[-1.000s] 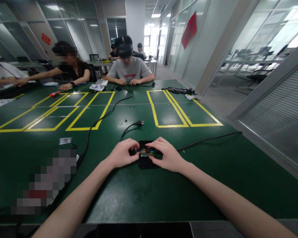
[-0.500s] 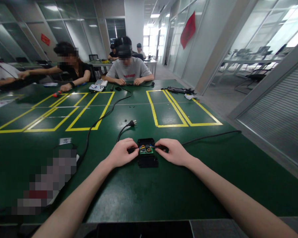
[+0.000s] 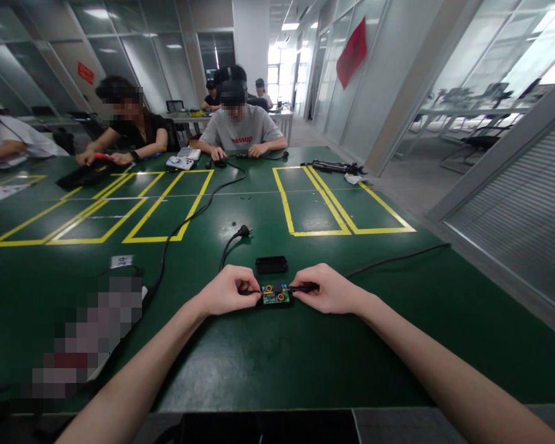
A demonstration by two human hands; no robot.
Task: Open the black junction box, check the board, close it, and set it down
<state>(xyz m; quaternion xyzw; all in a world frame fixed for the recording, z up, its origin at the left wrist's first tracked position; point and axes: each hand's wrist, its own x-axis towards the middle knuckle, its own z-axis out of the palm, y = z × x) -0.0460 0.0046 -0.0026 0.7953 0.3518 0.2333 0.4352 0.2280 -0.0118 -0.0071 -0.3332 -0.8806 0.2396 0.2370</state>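
Note:
Between my hands is a small green circuit board (image 3: 276,297) with copper coils and coloured wires, over a dark case half that it mostly covers. My left hand (image 3: 229,290) is closed on the black cable end at the board's left side. On the other side, my right hand (image 3: 328,288) pinches the right black cable (image 3: 305,287) close to the board. Just behind the board lies a black plastic case half (image 3: 271,265), hollow side up. A black power plug (image 3: 244,231) rests on the table beyond my left hand, its cord running back toward that hand.
A blurred power strip (image 3: 92,339) lies at the left, its cord crossing the green table (image 3: 240,364). Yellow tape (image 3: 321,234) marks rectangles. Across the table, one person (image 3: 241,126) handles small parts and another (image 3: 129,123) holds a red tool over a black object. A folded black stand (image 3: 335,167) lies far right.
Both hands and the board have come toward me, off the rear case half, to the nearer one. The co-worker at left has drawn a black object and red tool close.

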